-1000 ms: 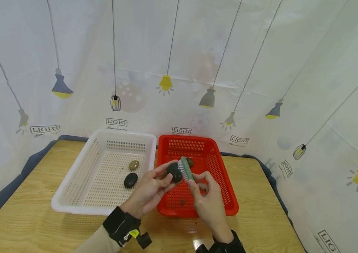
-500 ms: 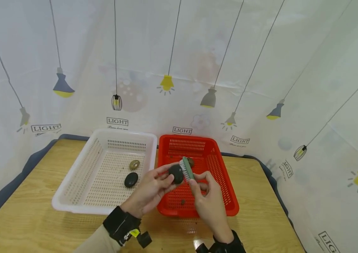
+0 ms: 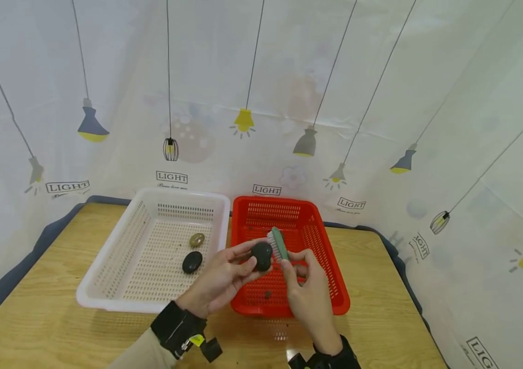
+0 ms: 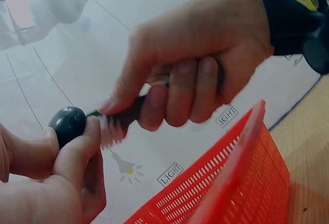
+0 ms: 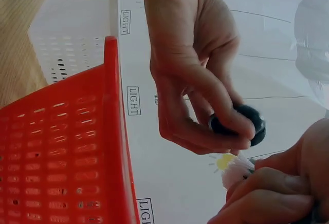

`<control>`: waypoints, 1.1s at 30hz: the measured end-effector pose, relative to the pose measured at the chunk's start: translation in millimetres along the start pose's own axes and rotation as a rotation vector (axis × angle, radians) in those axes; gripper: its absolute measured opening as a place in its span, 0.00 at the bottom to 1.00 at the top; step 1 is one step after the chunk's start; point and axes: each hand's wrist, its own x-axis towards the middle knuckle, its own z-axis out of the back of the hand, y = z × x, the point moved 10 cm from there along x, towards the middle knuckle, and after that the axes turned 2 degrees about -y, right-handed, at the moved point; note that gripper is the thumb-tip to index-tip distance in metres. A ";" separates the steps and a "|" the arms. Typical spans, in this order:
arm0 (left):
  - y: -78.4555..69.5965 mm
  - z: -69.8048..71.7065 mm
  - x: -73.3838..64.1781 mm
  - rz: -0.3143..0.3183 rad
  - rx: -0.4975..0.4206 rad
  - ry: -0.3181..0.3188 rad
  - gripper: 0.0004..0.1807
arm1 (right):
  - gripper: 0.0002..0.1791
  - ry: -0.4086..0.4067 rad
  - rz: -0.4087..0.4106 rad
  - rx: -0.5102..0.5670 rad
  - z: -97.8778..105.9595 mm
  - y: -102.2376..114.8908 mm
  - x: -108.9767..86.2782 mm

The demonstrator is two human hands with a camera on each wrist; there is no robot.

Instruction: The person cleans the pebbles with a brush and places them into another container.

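Observation:
My left hand (image 3: pixel 220 277) pinches a smooth black stone (image 3: pixel 261 255) between thumb and fingers above the red basket (image 3: pixel 238 303). My right hand (image 3: pixel 309 297) grips a small green-backed brush (image 3: pixel 280 244), its white bristles facing the stone's right side. In the left wrist view the bristles (image 4: pixel 111 132) lie close beside the stone (image 4: pixel 69 125). The right wrist view shows the stone (image 5: pixel 247 125) in the left fingertips, with the brush partly hidden by the right hand (image 5: pixel 272 193).
A white basket (image 3: pixel 104 302) stands to the left, with a black stone (image 3: pixel 192 262) and an olive-brown stone (image 3: pixel 197 240) inside. Small dark bits (image 3: pixel 267 294) lie in the red basket. Both baskets rest on a wooden table (image 3: pixel 377 287), before a lamp-printed sheet (image 3: pixel 224 66).
The black stone has turned in the left fingers and shifted slightly right. The brush has moved a little right with the right hand. Both stay held.

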 end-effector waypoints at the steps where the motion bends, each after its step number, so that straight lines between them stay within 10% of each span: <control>1: -1.0 -1.5 -0.2 -0.004 -0.012 0.017 0.32 | 0.15 -0.007 -0.005 0.005 2.1 -0.9 0.1; 13: -4.9 -2.0 0.2 -0.015 0.016 -0.015 0.32 | 0.13 -0.028 0.139 -0.057 7.9 21.4 -9.3; 21: -13.3 -0.4 -4.8 -0.066 0.060 -0.020 0.31 | 0.15 -0.051 0.035 -0.099 19.0 9.7 -0.4; 33: -40.9 -8.8 -20.1 -0.296 0.336 -0.026 0.33 | 0.17 -0.123 0.028 -0.011 38.7 6.6 3.2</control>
